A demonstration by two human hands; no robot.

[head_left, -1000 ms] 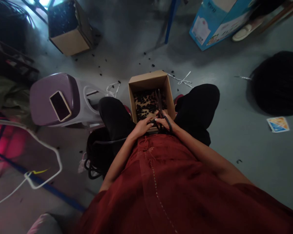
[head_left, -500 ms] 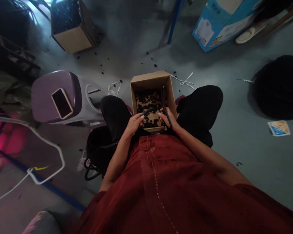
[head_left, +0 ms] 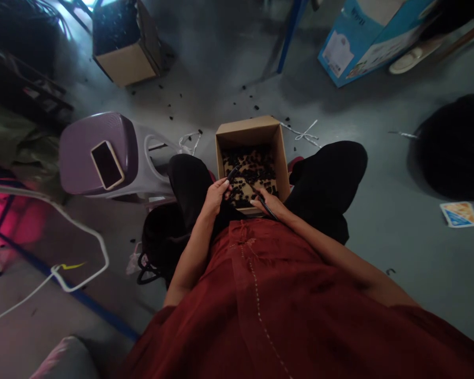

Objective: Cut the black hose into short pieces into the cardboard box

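An open cardboard box (head_left: 253, 131) stands on the floor between my knees, its bottom covered with several small black pieces (head_left: 249, 171). My left hand (head_left: 215, 193) is at the box's near left corner, fingers pinched on the end of a thin black cord (head_left: 233, 172). My right hand (head_left: 269, 202) rests on the box's near edge, closed around dark scissors (head_left: 263, 199) whose blades point into the box.
A purple stool (head_left: 85, 152) with a phone (head_left: 107, 164) on it stands to the left. A second cardboard box (head_left: 128, 58) sits further off, a blue carton (head_left: 363, 39) at the upper right, a black pile (head_left: 454, 147) at the right. Black bits litter the floor.
My hands have drawn apart. The left hand moved left with the cord's end. The scissors, earlier upright over the box, now lie lower by the right hand.
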